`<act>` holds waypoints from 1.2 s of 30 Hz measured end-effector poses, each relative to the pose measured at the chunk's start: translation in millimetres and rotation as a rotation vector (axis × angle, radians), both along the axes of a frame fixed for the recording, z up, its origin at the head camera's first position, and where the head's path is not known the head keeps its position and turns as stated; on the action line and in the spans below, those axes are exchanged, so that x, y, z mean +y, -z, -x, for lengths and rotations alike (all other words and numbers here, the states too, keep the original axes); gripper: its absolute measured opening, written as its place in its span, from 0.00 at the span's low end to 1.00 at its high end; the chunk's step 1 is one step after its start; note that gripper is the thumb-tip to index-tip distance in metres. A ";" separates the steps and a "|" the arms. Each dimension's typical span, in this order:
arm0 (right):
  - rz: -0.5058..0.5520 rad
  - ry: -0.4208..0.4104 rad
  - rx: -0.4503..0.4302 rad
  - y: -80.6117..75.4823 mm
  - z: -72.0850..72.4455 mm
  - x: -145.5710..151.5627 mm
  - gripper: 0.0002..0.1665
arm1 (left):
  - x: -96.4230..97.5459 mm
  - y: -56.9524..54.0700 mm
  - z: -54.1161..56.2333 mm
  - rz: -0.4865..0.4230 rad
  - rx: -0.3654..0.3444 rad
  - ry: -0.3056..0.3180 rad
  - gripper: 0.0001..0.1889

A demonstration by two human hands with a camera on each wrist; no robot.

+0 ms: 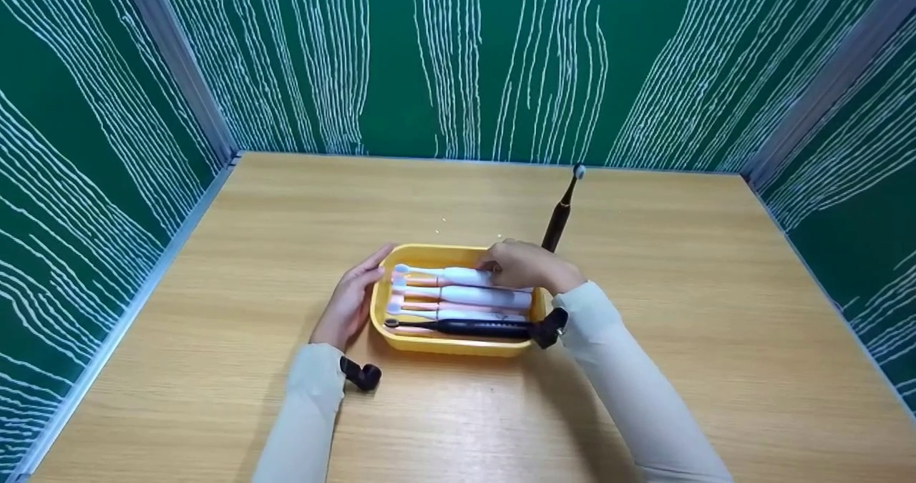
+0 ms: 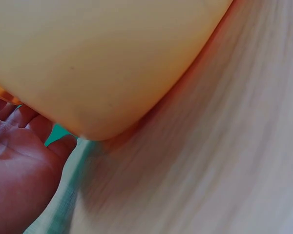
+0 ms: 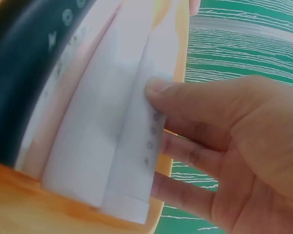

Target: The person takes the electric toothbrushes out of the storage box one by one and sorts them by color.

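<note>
A yellow plastic basket (image 1: pixel 447 348) holds white, pink and black electric toothbrushes lying side by side. At its left end, my left hand (image 1: pixel 348 303) holds the rim and wall, thumb by the rim. The left wrist view shows its palm facing the basket's side. My right hand (image 1: pixel 526 262) reaches over the far right part of the basket. It pinches the handle of a white electric toothbrush (image 3: pixel 136 161) at the far side of the row, thumb on top. A black electric toothbrush (image 1: pixel 479 328) lies along the near side of the basket, beside the others.
Another black electric toothbrush (image 1: pixel 557 227) is outside the basket, just beyond my right hand, its head toward the back wall. Small white specks (image 1: pixel 444 220) dot the wooden table (image 1: pixel 343 197). Green white-streaked walls (image 1: pixel 393 61) enclose the back and sides.
</note>
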State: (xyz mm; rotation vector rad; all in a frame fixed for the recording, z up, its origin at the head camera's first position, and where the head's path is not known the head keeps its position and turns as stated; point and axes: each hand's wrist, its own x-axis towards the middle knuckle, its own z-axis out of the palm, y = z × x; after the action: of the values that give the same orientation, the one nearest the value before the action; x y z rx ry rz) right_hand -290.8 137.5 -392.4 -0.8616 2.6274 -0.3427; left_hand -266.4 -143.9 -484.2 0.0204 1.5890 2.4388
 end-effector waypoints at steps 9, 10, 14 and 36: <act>0.108 -0.028 0.022 0.3 0.7 7.9 0.18 | 0.0 0.6 0.5 -0.007 0.004 -0.002 0.26; 0.118 -0.027 0.027 0.0 0.3 8.5 0.18 | 0.0 0.5 0.6 -0.011 0.007 0.001 0.26; 0.147 -0.023 0.046 -0.8 -0.6 9.7 0.17 | -0.3 0.3 0.5 -0.025 0.009 0.004 0.26; 0.359 0.102 0.015 -5.8 -4.7 25.4 0.19 | 0.9 0.5 1.6 -0.026 0.008 -0.014 0.26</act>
State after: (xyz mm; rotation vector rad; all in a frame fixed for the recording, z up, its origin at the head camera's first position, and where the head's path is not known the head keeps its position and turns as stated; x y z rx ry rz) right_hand -286.2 162.9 -386.6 -0.8380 2.6721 -0.8583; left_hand -268.0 -143.0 -484.7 0.0237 1.5663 2.4723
